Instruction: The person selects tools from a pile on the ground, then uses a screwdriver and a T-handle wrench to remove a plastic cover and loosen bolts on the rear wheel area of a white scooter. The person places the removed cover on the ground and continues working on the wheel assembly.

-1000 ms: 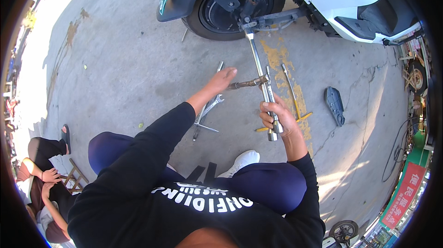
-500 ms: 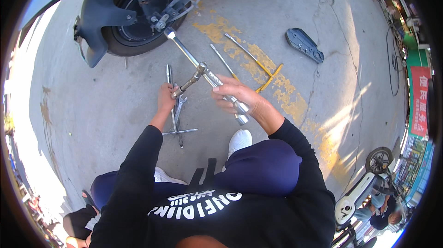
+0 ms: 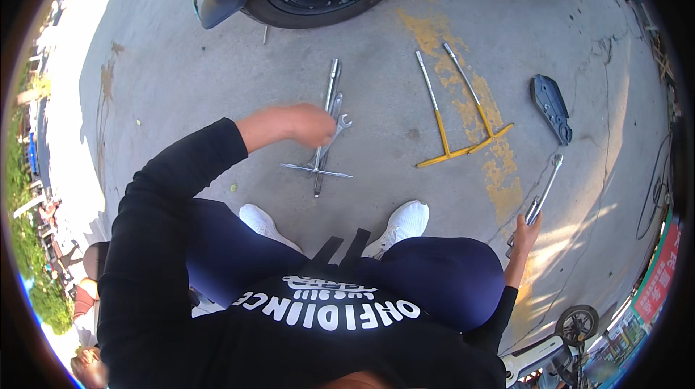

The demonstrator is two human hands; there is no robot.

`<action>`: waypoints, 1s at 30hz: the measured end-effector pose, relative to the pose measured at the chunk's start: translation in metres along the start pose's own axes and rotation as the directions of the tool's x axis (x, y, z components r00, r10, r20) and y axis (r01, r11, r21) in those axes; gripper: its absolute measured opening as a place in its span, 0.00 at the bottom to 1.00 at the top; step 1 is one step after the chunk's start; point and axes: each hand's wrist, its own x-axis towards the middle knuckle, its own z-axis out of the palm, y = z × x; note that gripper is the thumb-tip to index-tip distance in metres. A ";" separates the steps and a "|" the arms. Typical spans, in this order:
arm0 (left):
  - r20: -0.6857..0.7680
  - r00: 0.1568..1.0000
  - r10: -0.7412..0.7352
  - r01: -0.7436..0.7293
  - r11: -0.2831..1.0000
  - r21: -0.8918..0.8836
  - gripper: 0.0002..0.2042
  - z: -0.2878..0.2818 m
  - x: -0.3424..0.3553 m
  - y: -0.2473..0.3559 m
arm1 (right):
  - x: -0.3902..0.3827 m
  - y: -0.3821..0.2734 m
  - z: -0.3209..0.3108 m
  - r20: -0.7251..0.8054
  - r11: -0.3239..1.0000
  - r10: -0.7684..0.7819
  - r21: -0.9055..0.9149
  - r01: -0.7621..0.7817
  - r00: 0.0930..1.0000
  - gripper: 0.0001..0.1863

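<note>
My right hand, stretched out to the right, is closed round a long chrome socket wrench that points forward. My left hand is curled above a group of tools on the ground; its fingers are partly hidden, and I cannot make out what they hold. Beneath it lie a chrome T-handle wrench, its crossbar towards me, and an open-ended spanner. Right of these are two yellow-handled T-wrenches, a left one and a right one, their handles meeting.
A wheel of a parked scooter stands ahead. A black plastic cover lies on the concrete at the right, with a cable beyond it. Another two-wheeler stands behind right. My white shoes flank the near ground.
My right hand has swung out to the right with the socket wrench, away from the wheel. The left hand no longer holds the wrench's dark bar in view. The view has shifted.
</note>
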 end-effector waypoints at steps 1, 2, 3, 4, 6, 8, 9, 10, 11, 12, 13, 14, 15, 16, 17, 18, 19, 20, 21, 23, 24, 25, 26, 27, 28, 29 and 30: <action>0.014 0.999 0.034 -0.035 0.999 0.042 0.10 0.015 -0.020 0.009 | 0.026 0.021 0.013 0.010 0.999 0.041 -0.026 -0.040 0.999 0.34; 0.027 0.998 0.065 -0.067 0.993 0.102 0.09 0.022 -0.044 0.027 | 0.040 0.025 0.027 -0.107 0.989 -0.020 -0.144 0.004 0.994 0.33; -0.021 0.989 0.147 -0.141 0.976 0.168 0.08 0.018 -0.069 0.047 | 0.052 0.036 0.030 -0.115 0.986 0.018 -0.164 -0.037 0.993 0.33; -0.063 0.969 0.238 -0.218 0.948 0.234 0.08 0.016 -0.095 0.067 | 0.061 0.048 0.026 -0.127 0.978 0.058 -0.190 -0.081 0.990 0.34; -0.063 0.954 0.293 -0.289 0.955 0.073 0.09 0.027 -0.126 0.087 | 0.055 0.012 0.054 0.004 0.917 0.029 -0.399 -0.025 1.000 0.40; -0.079 0.950 0.302 -0.307 0.950 -0.050 0.10 0.027 -0.148 0.082 | 0.001 -0.001 0.093 0.040 0.797 -0.214 -0.570 0.199 0.976 0.48; -0.121 0.953 0.279 -0.285 0.958 -0.040 0.10 0.023 -0.150 0.074 | -0.028 0.013 0.105 0.177 0.805 -0.209 -0.528 0.272 0.962 0.55; -0.154 0.959 0.236 -0.245 0.969 -0.039 0.10 0.022 -0.156 0.067 | -0.068 0.008 0.117 0.303 0.832 -0.105 -0.495 0.251 0.947 0.62; -0.187 0.960 0.210 -0.219 0.975 -0.032 0.11 0.019 -0.161 0.060 | -0.104 0.027 0.121 0.355 0.854 0.075 -0.506 0.123 0.932 0.66; -0.161 0.973 0.162 -0.169 0.985 -0.030 0.12 0.016 -0.164 0.057 | -0.128 0.037 0.133 0.402 0.857 0.248 -0.515 -0.006 0.881 0.69; -0.173 0.967 0.188 -0.208 0.972 -0.105 0.12 0.021 -0.167 0.054 | -0.141 0.028 0.146 0.350 0.831 0.296 -0.553 -0.060 0.889 0.71; -0.186 0.961 0.205 -0.240 0.953 -0.186 0.12 0.032 -0.170 0.050 | -0.153 0.016 0.159 0.302 0.801 0.340 -0.589 -0.106 0.891 0.72; -0.199 0.955 0.218 -0.267 0.926 -0.267 0.12 0.039 -0.172 0.048 | -0.160 0.005 0.168 0.254 0.768 0.382 -0.622 -0.152 0.889 0.74; -0.190 0.956 0.222 -0.272 0.913 -0.303 0.12 0.033 -0.170 0.045 | -0.169 0.046 0.166 0.213 0.848 0.190 -0.527 -0.051 0.958 0.74; -0.184 0.966 0.181 -0.236 0.905 -0.353 0.13 0.032 -0.175 0.045 | -0.171 0.037 0.167 0.237 0.860 0.156 -0.510 -0.014 0.959 0.73; -0.175 0.975 0.139 -0.200 0.894 -0.401 0.14 0.030 -0.182 0.046 | -0.173 0.029 0.168 0.259 0.871 0.122 -0.491 0.021 0.958 0.72; -0.195 0.974 0.113 -0.180 0.910 -0.373 0.14 0.028 -0.186 0.050 | -0.171 0.022 0.166 0.266 0.882 0.083 -0.468 0.053 0.960 0.71; -0.217 0.972 0.089 -0.163 0.921 -0.353 0.14 0.025 -0.190 0.057 | -0.172 0.017 0.156 0.301 0.863 0.120 -0.503 0.050 0.946 0.68; -0.241 0.968 0.065 -0.145 0.931 -0.336 0.14 0.019 -0.192 0.062 | -0.172 0.009 0.156 0.308 0.860 0.168 -0.510 0.013 0.937 0.68; -0.279 0.959 0.051 -0.142 0.938 -0.315 0.13 0.003 -0.192 0.067 | -0.165 -0.006 0.161 0.329 0.848 0.258 -0.527 -0.050 0.908 0.68; -0.304 0.951 0.049 -0.142 0.946 -0.292 0.13 -0.004 -0.192 0.073 | -0.166 -0.004 0.160 0.330 0.845 0.251 -0.533 -0.040 0.910 0.68; -0.330 0.943 0.046 -0.140 0.953 -0.270 0.13 -0.010 -0.192 0.079 | -0.167 -0.003 0.161 0.331 0.842 0.242 -0.538 -0.028 0.912 0.68; -0.322 0.945 0.053 -0.149 0.948 -0.280 0.13 -0.011 -0.190 0.088 | -0.168 0.005 0.161 0.331 0.837 0.235 -0.547 -0.017 0.914 0.68; -0.319 0.946 0.061 -0.157 0.945 -0.286 0.13 -0.009 -0.185 0.094 | -0.166 0.011 0.162 0.353 0.839 0.216 -0.544 0.012 0.910 0.68; -0.311 0.948 0.070 -0.165 0.943 -0.290 0.12 -0.006 -0.180 0.102 | -0.164 0.015 0.159 0.377 0.842 0.201 -0.538 0.037 0.904 0.68; -0.332 0.938 0.105 -0.211 0.930 -0.302 0.12 0.005 -0.170 0.109 | -0.155 0.005 0.151 0.465 0.860 0.239 -0.510 0.037 0.853 0.67; -0.345 0.929 0.134 -0.251 0.913 -0.323 0.12 0.025 -0.162 0.121 | -0.146 -0.007 0.141 0.556 0.875 0.276 -0.483 0.034 0.784 0.65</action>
